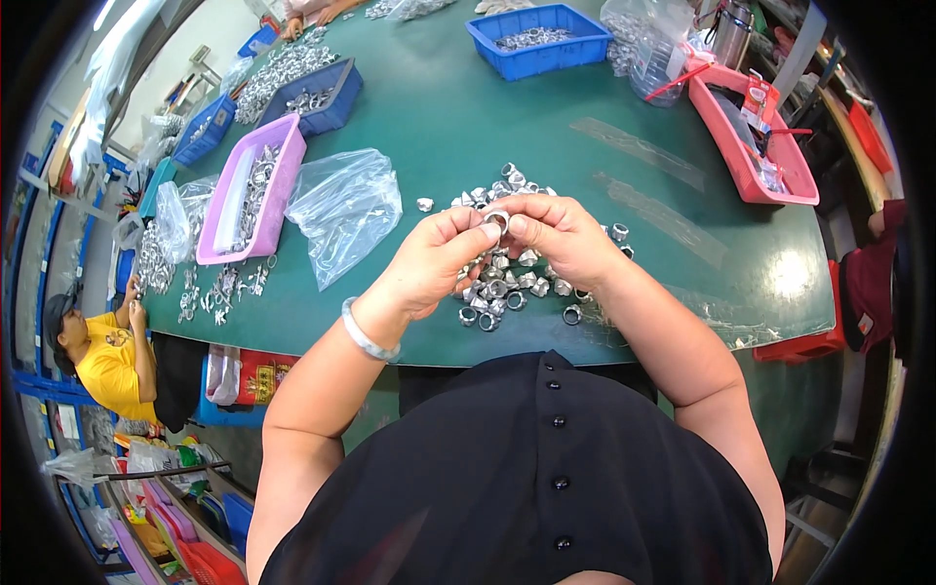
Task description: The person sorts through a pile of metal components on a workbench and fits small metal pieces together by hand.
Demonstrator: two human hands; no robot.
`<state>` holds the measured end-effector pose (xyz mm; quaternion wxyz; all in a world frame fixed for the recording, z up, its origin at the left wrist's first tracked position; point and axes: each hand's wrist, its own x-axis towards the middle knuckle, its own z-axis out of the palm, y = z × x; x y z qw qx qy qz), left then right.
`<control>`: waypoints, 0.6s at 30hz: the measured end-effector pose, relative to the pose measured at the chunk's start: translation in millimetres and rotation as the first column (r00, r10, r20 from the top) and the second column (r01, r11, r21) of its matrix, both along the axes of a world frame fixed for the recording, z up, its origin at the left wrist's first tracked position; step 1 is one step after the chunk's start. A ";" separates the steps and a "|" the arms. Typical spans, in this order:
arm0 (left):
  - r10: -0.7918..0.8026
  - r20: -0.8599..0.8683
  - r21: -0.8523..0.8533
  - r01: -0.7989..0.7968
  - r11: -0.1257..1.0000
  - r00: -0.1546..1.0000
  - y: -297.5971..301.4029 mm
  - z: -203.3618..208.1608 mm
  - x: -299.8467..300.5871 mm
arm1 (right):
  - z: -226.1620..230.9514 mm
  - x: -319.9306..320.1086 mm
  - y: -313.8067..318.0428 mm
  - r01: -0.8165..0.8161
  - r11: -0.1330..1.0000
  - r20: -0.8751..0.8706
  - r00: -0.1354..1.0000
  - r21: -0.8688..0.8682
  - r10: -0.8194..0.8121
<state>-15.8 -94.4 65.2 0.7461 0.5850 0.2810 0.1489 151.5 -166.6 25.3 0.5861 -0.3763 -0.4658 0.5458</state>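
Observation:
Over the middle of the green table, a silver metal ring (498, 219) is pinched between both thumbs and fingers. My left hand (425, 261) closes on the ring's left side, its lower fingers partly hidden behind the thumb. From the right, my right hand (564, 236) grips the same ring with thumb and forefinger. Beneath and around both hands lies a loose pile of similar shiny metal rings (496, 290), some standing on edge and some lying flat. My hands cover part of this pile.
A transparent plastic bag (349, 200) and a pink basket (287, 161) of metal parts lie to the left. Blue bins (539, 63) stand farther back. At the right is a pink-red tray (746, 180) with mixed items. A person in yellow (112, 366) works at the left edge.

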 end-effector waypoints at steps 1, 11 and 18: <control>-0.002 -0.002 -0.002 0.002 1.000 1.000 1.0 -3.9 0.7 | -0.4 2.0 -1.2 0.013 1.000 0.025 1.000 0.010 -0.013; 0.073 0.039 0.997 -0.043 0.060 0.997 26.7 -63.5 22.7 | -15.0 42.9 -2.8 -0.072 0.986 0.932 0.343 0.150 -0.117; 0.084 -0.300 0.953 0.294 0.078 0.950 29.3 -60.1 19.1 | -25.8 43.4 -3.7 -0.156 0.970 0.979 -0.055 0.186 -0.197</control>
